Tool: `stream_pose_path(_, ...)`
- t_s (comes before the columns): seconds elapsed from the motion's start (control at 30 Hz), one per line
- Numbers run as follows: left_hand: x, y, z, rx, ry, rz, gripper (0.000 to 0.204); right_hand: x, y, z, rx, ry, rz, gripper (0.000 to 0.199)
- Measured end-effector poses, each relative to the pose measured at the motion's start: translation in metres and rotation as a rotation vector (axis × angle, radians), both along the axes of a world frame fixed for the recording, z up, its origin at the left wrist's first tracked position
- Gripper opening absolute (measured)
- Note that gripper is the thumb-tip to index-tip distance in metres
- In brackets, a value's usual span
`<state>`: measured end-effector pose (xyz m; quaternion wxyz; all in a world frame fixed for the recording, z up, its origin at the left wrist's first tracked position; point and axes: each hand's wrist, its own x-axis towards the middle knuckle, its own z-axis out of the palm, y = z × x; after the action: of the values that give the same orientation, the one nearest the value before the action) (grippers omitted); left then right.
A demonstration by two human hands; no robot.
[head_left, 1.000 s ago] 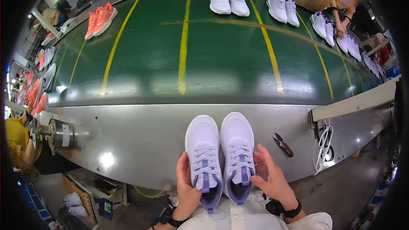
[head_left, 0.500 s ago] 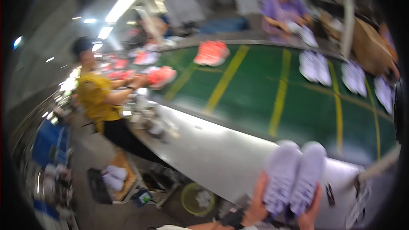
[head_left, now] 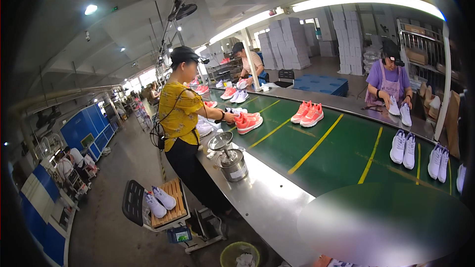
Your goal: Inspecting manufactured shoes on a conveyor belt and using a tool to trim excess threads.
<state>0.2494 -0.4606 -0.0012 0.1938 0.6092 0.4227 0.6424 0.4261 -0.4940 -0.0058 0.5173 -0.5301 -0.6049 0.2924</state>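
At the lower edge, a small part of my left hand (head_left: 323,261) shows closed against a pale lavender sneaker (head_left: 340,263). Only the laced part of that sneaker is visible. A large blurred oval covers the area above it and hides the rest, so the other sneaker cannot be made out. My right hand does not show. Just beyond, the metal ledge (head_left: 277,207) borders the green conveyor belt (head_left: 321,155) with its yellow cross stripes.
Coral sneakers (head_left: 308,113) and lavender sneakers (head_left: 403,149) stand in pairs along the belt. A steel pot-like dispenser (head_left: 231,163) sits on the ledge. A co-worker in yellow (head_left: 179,111) handles a coral shoe; another in purple (head_left: 391,80) holds lavender sneakers. A stool (head_left: 170,202) and bin (head_left: 240,254) stand below.
The view has tipped up and turned, and is sharper. The lavender pair, held in both my hands earlier, has dropped to the lower edge, mostly hidden by blur. My right hand no longer shows.
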Motion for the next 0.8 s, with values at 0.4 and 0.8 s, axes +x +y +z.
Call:
stream_pose_path(0.4,0.005,-0.014,0.008,-0.123,-0.091,-0.073,0.056,0.009,-0.002,-0.010,0.056,0.122,0.224,0.048)
stream_pose_path(0.8,-0.024,-0.010,-0.060,-0.426,0.038,-0.099,0.062,-0.012,0.008,-0.024,0.013,0.214,0.074,0.062)
